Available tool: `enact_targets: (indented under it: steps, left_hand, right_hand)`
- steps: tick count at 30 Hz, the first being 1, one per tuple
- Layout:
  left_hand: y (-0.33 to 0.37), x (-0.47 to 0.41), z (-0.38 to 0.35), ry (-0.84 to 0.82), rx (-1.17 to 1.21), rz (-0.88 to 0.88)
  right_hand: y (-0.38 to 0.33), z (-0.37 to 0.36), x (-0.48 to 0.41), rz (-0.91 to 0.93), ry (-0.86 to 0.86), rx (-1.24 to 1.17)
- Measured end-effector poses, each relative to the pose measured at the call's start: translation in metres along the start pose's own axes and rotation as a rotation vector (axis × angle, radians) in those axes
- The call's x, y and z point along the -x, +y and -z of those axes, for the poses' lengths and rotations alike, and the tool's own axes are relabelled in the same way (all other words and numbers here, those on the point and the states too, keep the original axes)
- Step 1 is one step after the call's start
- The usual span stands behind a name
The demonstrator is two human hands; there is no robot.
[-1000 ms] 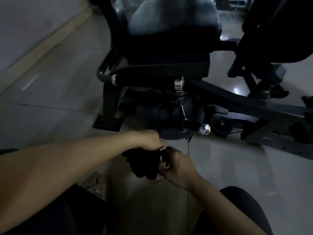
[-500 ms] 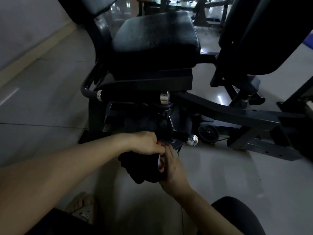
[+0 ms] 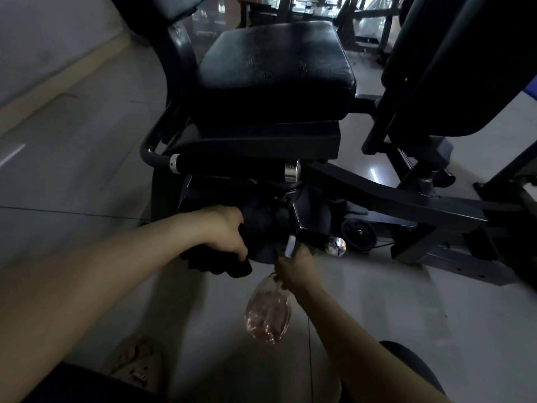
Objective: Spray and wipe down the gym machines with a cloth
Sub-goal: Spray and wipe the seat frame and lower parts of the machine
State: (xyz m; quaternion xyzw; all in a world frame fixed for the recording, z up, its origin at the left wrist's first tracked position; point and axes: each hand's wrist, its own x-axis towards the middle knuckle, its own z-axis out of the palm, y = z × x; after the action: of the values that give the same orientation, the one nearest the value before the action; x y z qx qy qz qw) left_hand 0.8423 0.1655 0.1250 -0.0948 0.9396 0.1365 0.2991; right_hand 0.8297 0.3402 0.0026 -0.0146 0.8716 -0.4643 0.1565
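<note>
A black gym machine with a padded seat (image 3: 276, 62) stands in front of me on the tiled floor. My left hand (image 3: 225, 231) grips a dark cloth (image 3: 220, 264) just below the machine's lower housing (image 3: 261, 219). My right hand (image 3: 293, 264) holds a clear spray bottle (image 3: 268, 312) by its neck. The bottle holds pinkish liquid and hangs downward, and its white and red nozzle (image 3: 290, 245) points up toward the housing. The two hands are a little apart.
A handle bar with chrome ends (image 3: 232, 165) runs under the seat. A chrome knob (image 3: 335, 245) and a small wheel (image 3: 359, 232) sit low on the frame (image 3: 406, 199). A wall (image 3: 43, 39) runs along the left. More machines stand behind. My sandalled foot (image 3: 133, 362) is below.
My right hand has drawn the spray bottle away from the cloth, so the bottle's body now shows below it. The view has tilted up, showing more of the seat.
</note>
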Motion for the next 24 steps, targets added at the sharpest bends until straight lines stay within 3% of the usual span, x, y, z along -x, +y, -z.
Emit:
enact_targets:
  steps: [10,24]
  left_hand:
    - [-0.004,0.002,-0.003,0.028,-0.085,-0.005]
    - [0.002,0.0,-0.005,-0.023,-0.079,-0.017]
  right_hand:
    - [-0.003,0.0,-0.007,-0.019,0.058,0.087]
    - [-0.008,0.016,0.025,0.052,-0.008,0.116]
